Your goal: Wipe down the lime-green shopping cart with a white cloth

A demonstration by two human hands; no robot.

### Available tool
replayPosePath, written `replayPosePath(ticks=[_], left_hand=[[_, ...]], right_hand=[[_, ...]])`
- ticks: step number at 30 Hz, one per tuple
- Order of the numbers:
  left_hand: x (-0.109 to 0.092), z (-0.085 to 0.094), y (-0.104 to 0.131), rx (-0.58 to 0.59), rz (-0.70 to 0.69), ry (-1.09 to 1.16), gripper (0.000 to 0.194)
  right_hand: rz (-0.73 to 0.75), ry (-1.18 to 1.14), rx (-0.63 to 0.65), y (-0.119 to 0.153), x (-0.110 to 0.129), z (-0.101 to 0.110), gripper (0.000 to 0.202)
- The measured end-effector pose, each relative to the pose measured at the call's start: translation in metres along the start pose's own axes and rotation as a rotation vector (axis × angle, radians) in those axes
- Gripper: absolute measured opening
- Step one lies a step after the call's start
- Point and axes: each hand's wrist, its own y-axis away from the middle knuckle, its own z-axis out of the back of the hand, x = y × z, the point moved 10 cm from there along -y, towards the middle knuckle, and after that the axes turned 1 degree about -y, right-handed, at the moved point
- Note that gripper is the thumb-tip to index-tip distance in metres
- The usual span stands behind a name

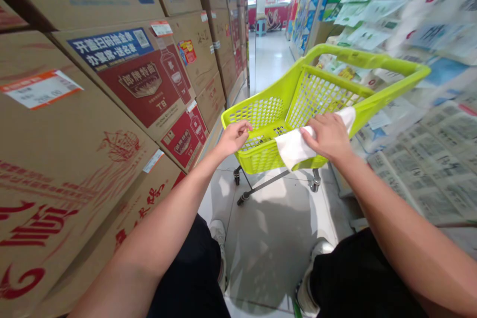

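A lime-green shopping cart [261, 159] with a perforated plastic basket stands at an angle in front of me. My left hand [235, 138] is closed at the near left corner of its rim, fingers curled over toward the inside; their grip on the edge is partly hidden. A white cloth [294, 146] drapes over the near side rim. Closed over this cloth, my right hand [328, 134] presses it against the rim, thumb on the near side. The visible part of the basket floor holds nothing.
Stacked cardboard cartons [145, 84] with price tags form a wall close on my left. Shelves of packaged tissue [421, 134] run along the right, near the cart. The tiled floor [274, 238] lies between my feet, and a blue stool [261, 27] stands far down the aisle.
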Motion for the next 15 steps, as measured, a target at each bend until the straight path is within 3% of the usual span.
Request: replayPosePath(ticks=[2,5,7,10,12,15], left_hand=[[-0.002,0.009,-0.001,-0.104,-0.038,0.025,0.029],[-0.005,0.024,-0.002,-0.211,-0.113,-0.141,0.027],[0.003,0.031,-0.005,-0.216,-0.086,-0.246,0.026],[0.024,0.025,-0.012,-0.059,0.066,-0.279,0.039],[0.031,0.016,-0.012,0.071,0.146,-0.331,0.049],[0.023,0.005,-0.01,0.164,0.164,-0.448,0.058]], right_hand=[[-0.014,0.012,-0.03,0.001,-0.003,0.001,0.048],[0.112,-0.055,-0.011,0.003,0.048,-0.004,0.053],[0.182,-0.122,0.0,0.003,0.083,-0.007,0.052],[0.181,-0.177,-0.01,-0.002,0.101,-0.009,0.044],[0.168,-0.198,-0.017,-0.006,0.094,-0.011,0.043],[0.123,-0.221,-0.039,-0.01,0.074,-0.013,0.046]])
